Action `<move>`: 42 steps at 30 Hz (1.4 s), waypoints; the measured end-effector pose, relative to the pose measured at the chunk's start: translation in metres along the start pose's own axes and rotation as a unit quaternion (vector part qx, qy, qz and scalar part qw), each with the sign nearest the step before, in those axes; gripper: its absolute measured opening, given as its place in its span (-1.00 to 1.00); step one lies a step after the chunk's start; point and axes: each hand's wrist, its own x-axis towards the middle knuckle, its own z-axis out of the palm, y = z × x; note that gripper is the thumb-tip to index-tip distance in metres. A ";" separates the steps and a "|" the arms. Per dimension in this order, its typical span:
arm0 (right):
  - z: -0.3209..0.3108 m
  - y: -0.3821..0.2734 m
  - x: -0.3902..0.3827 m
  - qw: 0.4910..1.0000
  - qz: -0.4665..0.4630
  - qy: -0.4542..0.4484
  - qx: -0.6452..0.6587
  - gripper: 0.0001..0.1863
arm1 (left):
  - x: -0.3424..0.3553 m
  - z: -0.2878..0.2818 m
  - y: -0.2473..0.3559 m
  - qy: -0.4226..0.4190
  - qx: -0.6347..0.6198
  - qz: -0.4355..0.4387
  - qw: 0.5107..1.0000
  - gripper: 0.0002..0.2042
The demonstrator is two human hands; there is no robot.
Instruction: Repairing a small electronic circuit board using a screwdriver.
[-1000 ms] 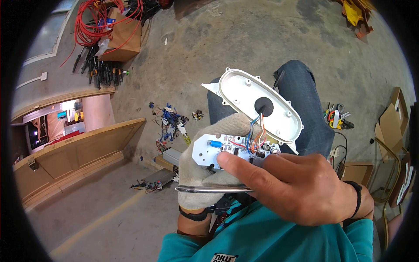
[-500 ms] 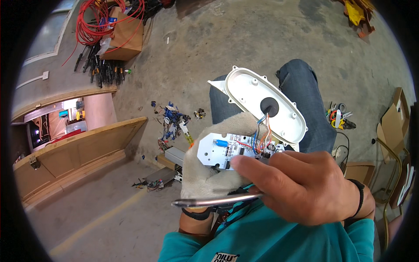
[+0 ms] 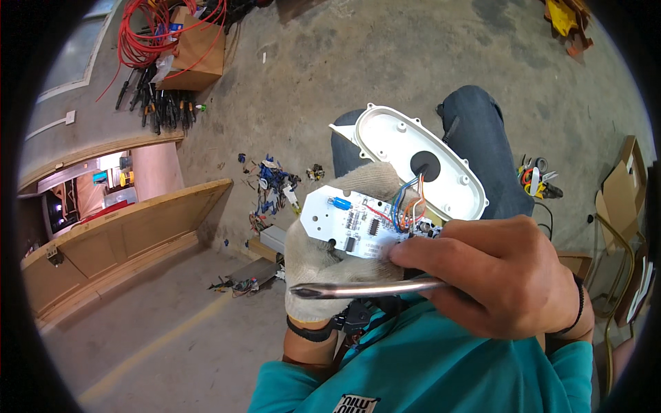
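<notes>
A white circuit board [image 3: 330, 224] with a blue component and dark chips lies against the palm of my gloved left hand [image 3: 313, 275], whose fingers curl behind it. My bare right hand [image 3: 496, 275] is closed around a screwdriver [image 3: 365, 288]; its metal shaft points left with the tip past the board's lower edge. The handle is hidden in the fist. My right index fingertip touches the board's lower right part. Several coloured wires [image 3: 411, 203] run from the board to a round dark pad in a white oval housing [image 3: 385, 127], which rests across my thighs.
Loose wires and small parts [image 3: 275, 182] lie on the floor to the left, near a long grey box [image 3: 274, 239]. Scissors and other tools [image 3: 536, 179] lie at right, beside a cable. A wooden door [image 3: 131, 241], a cardboard box [image 3: 196, 58] and red cable coils [image 3: 141, 34] stand farther left.
The board has tilted and shifted slightly up and left. My right hand has moved a little right along it, and the screwdriver has risen and moved right with that hand.
</notes>
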 end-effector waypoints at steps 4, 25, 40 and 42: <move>0.004 0.000 -0.001 0.998 0.015 0.053 0.043 -0.55 | -0.001 -0.001 0.003 0.022 0.231 0.009 0.973 -0.45; -0.007 0.007 -0.014 1.000 -0.017 -0.008 -0.016 -0.44 | -0.005 -0.010 -0.005 0.068 0.067 0.103 0.990 -0.31; -0.005 0.014 -0.017 0.995 0.018 0.063 0.070 -0.45 | -0.016 -0.017 -0.006 0.143 0.243 0.064 0.957 -0.27; -0.004 0.014 -0.016 0.999 0.003 0.012 0.044 -0.42 | -0.015 -0.010 -0.003 0.138 0.263 0.058 0.953 -0.25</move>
